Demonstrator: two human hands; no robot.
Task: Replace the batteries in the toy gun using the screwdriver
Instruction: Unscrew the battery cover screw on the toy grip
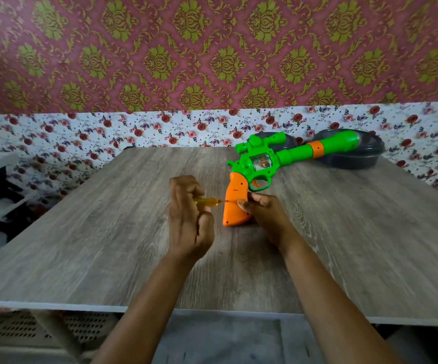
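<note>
A green toy gun with an orange grip lies on the wooden table, its barrel pointing to the far right. My right hand holds the orange grip from the right side, thumb and fingers curled round it. My left hand grips a small screwdriver with a clear yellow handle. The screwdriver lies level, its tip against the left edge of the grip. My left fingers hide most of the handle.
Two dark round containers stand at the back right of the table, one partly hidden behind the gun's scope. A flowered cloth covers the wall behind. The table's near edge runs across the bottom, with white shelving at the left.
</note>
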